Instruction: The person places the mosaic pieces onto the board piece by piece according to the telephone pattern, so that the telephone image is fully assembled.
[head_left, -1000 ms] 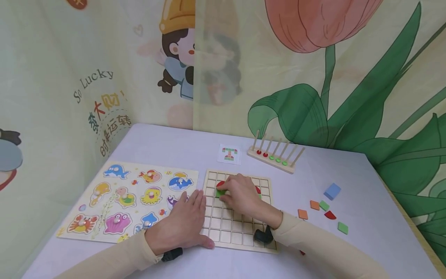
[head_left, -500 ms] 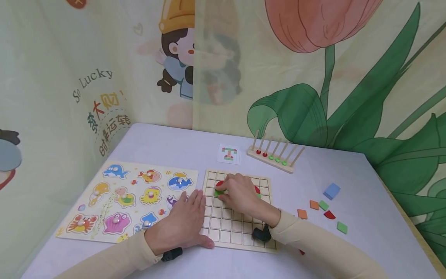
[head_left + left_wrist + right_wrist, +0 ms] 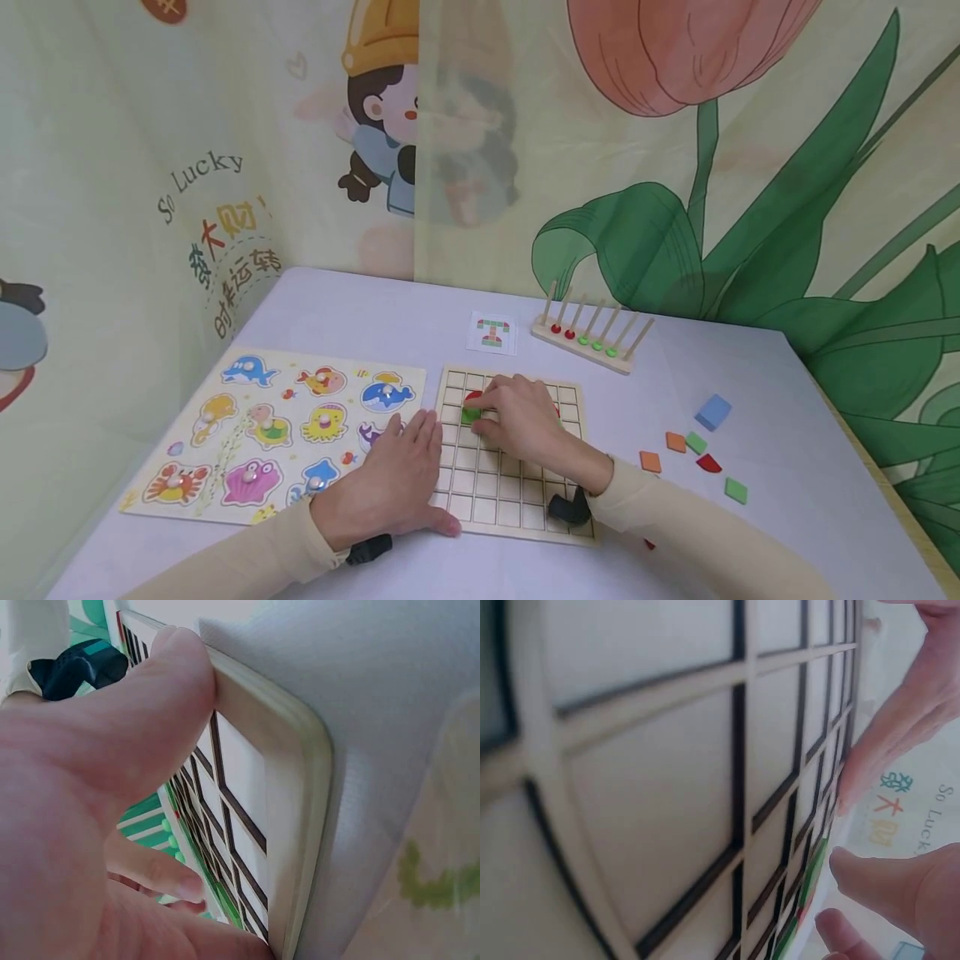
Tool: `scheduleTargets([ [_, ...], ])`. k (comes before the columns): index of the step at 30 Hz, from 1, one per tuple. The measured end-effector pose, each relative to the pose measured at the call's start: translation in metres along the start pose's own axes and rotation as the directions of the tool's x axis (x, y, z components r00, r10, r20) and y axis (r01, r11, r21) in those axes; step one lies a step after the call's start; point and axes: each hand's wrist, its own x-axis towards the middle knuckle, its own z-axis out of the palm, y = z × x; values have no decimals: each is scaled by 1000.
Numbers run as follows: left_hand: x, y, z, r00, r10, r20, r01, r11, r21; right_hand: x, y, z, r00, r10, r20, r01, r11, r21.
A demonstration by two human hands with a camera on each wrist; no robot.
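In the head view, my right hand (image 3: pixel 521 417) bends over the upper left of a wooden grid board (image 3: pixel 487 508). Its thumb and index finger pinch a green square tile (image 3: pixel 469 415) lying in the grid. Just behind that tile shows a red quarter-round tile (image 3: pixel 473 395); other tiles under the hand are mostly hidden. My left hand (image 3: pixel 393 475) lies flat with straight fingers along the board's left edge, partly over a sea-animal knob puzzle (image 3: pixel 288 467). In the left wrist view, the left thumb rests on the board's frame (image 3: pixel 300 772).
Orange tiles (image 3: pixel 649 461), green tiles (image 3: pixel 736 490), a red quarter-round piece (image 3: pixel 708 462) and a blue block (image 3: pixel 713 412) lie to the right. Behind the board are a pattern card (image 3: pixel 492 332) and a peg rack (image 3: pixel 581 343) with red and green beads. Printed curtains enclose the table.
Both hands stay almost in place. The right hand shifts very slightly, and a little more of the green tile shows between its index finger and thumb.
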Motion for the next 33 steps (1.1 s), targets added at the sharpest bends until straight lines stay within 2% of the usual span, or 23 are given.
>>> scheduleTargets([
  [6, -1, 0, 1, 1000, 0, -3, 0, 999, -38, -18, 4, -7, 999, 49, -11, -49, 997, 61],
  [16, -1, 0, 0, 1000, -2, -6, 2, 999, -48, -69, 26, -25, 985, 148, -91, -137, 984, 116],
  [21, 0, 0, 0, 1000, -1, -4, 1, 999, -33, -94, 41, -38, 960, 253, -119, -239, 964, 118],
  [27, 0, 0, -1, 1000, 2, -5, -3, 1000, -27, -116, 60, -53, 918, 379, -116, -369, 924, 101],
  [33, 0, 0, 0, 1000, 11, -10, -11, 999, -45, -133, 74, -58, 895, 434, -100, -427, 901, 79],
])
